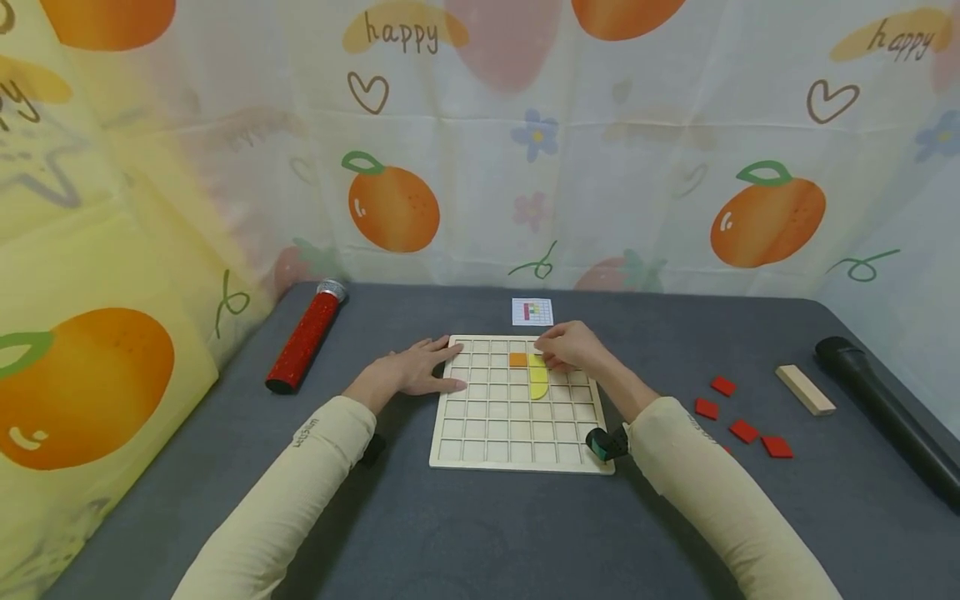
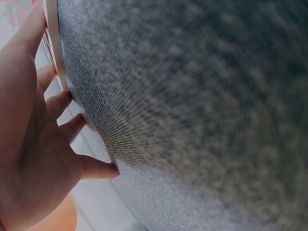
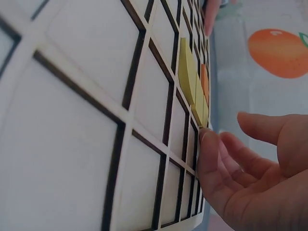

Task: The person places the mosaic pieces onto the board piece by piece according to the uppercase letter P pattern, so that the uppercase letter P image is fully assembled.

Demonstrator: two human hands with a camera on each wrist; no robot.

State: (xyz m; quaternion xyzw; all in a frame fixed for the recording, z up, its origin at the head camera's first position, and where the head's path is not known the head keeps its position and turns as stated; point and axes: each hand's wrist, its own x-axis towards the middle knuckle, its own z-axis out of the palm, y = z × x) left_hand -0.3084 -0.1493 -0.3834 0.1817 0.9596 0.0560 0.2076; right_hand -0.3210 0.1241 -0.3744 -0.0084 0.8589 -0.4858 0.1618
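On the dark table lies a pale gridded board [image 1: 487, 451]. My left hand [image 1: 411, 369] rests with spread fingers on its left edge, thumb over the near squares; in the left wrist view the fingertips [image 2: 67, 96] reach the edge and the cloth. My right hand [image 1: 577, 346] bends over the board's far right part. In the right wrist view one fingertip [image 3: 206, 137] is right at the end of the yellow tiles [image 3: 187, 72], with the thumb apart and nothing showing in the grip. An orange square tile [image 1: 517, 360] sits left of the yellow column, whose near piece is rounded.
A small card [image 1: 532, 312] with a coloured grid pattern lies beyond the board. A red microphone-shaped object [image 1: 307, 337] is at the left. To the right are several red square tiles [image 1: 744, 431], a wooden block [image 1: 805, 389] and a long black cylinder [image 1: 888, 417].
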